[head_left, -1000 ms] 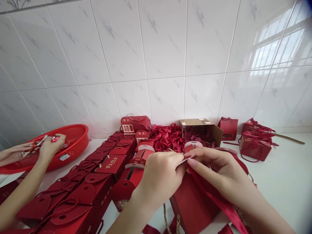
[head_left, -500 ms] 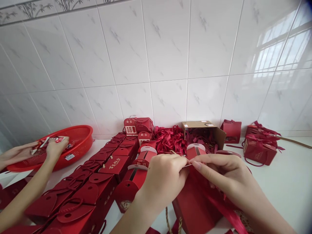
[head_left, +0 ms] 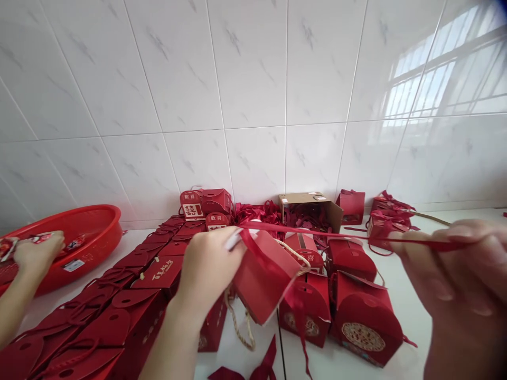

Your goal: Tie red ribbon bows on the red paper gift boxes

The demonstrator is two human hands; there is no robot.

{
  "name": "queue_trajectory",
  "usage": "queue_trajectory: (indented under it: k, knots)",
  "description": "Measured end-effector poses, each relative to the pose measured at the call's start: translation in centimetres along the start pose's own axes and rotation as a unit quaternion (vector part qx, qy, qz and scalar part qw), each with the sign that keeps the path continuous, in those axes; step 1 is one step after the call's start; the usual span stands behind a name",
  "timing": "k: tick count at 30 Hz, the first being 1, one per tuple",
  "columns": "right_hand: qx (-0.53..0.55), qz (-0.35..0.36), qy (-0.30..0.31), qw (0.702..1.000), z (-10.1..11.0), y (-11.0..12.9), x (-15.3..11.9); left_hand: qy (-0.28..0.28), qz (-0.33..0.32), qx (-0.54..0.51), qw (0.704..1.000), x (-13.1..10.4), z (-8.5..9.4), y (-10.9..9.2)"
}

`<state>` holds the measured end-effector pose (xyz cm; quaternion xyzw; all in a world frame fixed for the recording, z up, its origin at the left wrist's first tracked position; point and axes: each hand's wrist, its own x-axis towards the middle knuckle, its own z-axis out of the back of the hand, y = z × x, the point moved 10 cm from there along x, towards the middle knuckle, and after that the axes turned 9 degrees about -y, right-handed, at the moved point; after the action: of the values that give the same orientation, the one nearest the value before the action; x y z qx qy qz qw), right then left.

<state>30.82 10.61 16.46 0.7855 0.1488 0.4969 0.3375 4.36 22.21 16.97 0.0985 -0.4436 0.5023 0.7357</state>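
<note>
My left hand is closed around the upper edge of a red gift box, which hangs tilted above the white tabletop with twisted cord handles at its sides. A red ribbon runs from the box top across to my right hand. That hand, blurred at the right, is closed on the ribbon, which is stretched nearly straight. Another ribbon end dangles below the box. Just right of the held box stand red boxes with round gold emblems.
Rows of red boxes fill the left. Farther left, a co-worker's hand holds small wrapped items over a red plastic basket. At the back are a ribbon pile, an open cardboard box and ribbon-tied boxes. Behind is a tiled wall.
My hands were together at the box top; now my right hand has pulled the ribbon far right. My left hand has lifted and tilted the box leftward. The view has turned right.
</note>
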Motion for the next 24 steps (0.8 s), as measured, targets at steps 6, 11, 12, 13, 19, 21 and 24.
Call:
queue_trajectory:
  k: [6, 11, 12, 13, 19, 21, 24]
  knots:
    - [0.003, 0.015, -0.064, 0.998, 1.1, 1.5, 0.2, -0.029, 0.093, 0.003, 0.995, 1.3, 1.8, 3.3]
    - [-0.057, -0.028, -0.032, 0.997, -1.3, 0.0, -0.3, -0.068, 0.154, 0.045, 0.985, 1.6, 2.3, 4.9]
    - [-0.071, -0.018, -0.016, 0.997, -2.0, -0.2, -0.2, -0.072, 0.160, 0.057, 0.983, 1.6, 2.1, 5.1]
    - [-0.080, -0.011, 0.002, 0.997, -2.5, -0.4, -0.1, -0.074, 0.162, 0.067, 0.982, 1.7, 1.8, 5.1]
    - [-0.124, -0.061, 0.052, 0.989, -3.9, -3.0, 0.9, -0.021, 0.159, 0.119, 0.980, 1.6, -2.4, 4.1]
    - [-0.152, -0.093, 0.061, 0.982, -4.0, -4.1, 1.0, 0.069, 0.160, 0.119, 0.977, 1.0, -5.3, 3.8]
    - [-0.182, -0.123, 0.068, 0.973, -3.9, -5.4, 1.2, 0.158, 0.142, 0.071, 0.975, 0.1, -8.4, 3.1]
